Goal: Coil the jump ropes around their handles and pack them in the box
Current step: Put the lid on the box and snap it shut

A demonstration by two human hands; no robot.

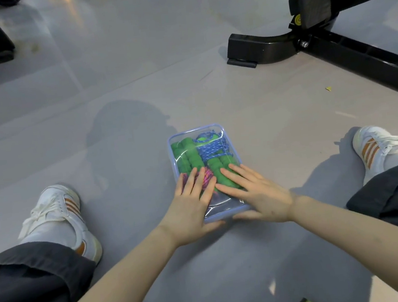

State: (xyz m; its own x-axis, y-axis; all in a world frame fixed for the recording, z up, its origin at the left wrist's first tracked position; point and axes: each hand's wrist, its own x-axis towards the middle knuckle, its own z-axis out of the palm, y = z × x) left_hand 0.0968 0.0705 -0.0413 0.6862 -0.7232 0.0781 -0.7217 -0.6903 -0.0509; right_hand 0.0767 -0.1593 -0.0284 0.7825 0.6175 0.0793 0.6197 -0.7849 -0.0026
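My left hand and right hand lay flat side by side on the clear lid of the box, fingers straight, grasping nothing. Under my left fingertips sat the pink rope. Just beyond were the green handles and the blue rope. Well beyond my right hand stood a black bench frame.

A clear box with a blue rim sits on the grey floor, between the left shoe and the right shoe, 2 white ones. A black metal frame stands at the far right, with 1 small yellow scrap near its bar.
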